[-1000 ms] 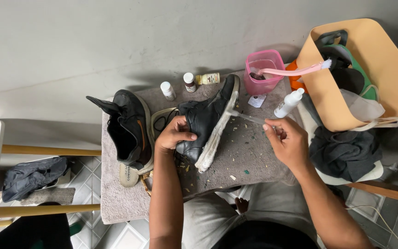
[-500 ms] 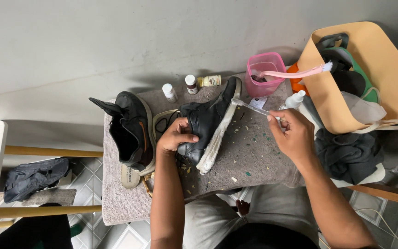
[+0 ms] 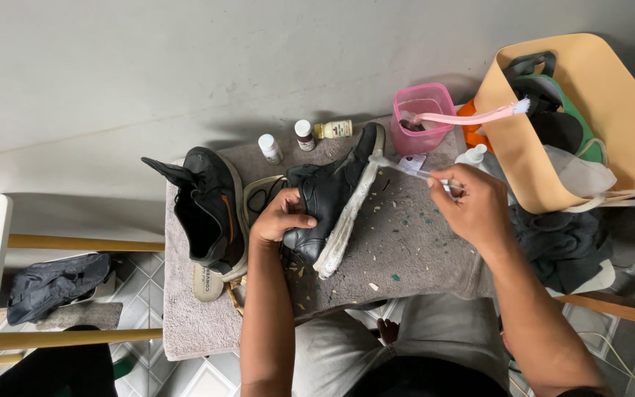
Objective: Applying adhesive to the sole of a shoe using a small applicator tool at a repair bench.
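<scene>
One black shoe (image 3: 325,202) lies on its side near the middle of the bench (image 3: 406,250), its worn white sole turned toward the person. The left hand (image 3: 281,219) is curled over the shoe's upper and pins it down. The right hand (image 3: 475,206) is closed around the handle of a thin brush (image 3: 402,167), whose tip touches the sole's edge near the heel; the handle is mostly hidden in the hand. A second black shoe (image 3: 211,213) stands just to the left, one more sole partly hidden under it. Behind the shoes stand three small bottles (image 3: 304,134). One pink cup (image 3: 424,117) carries one pink toothbrush (image 3: 472,116) across its rim. A white bottle (image 3: 473,156) is half hidden behind the right hand. One tan basket (image 3: 611,125), cut off at the right edge, holds dark things hard to make out.
</scene>
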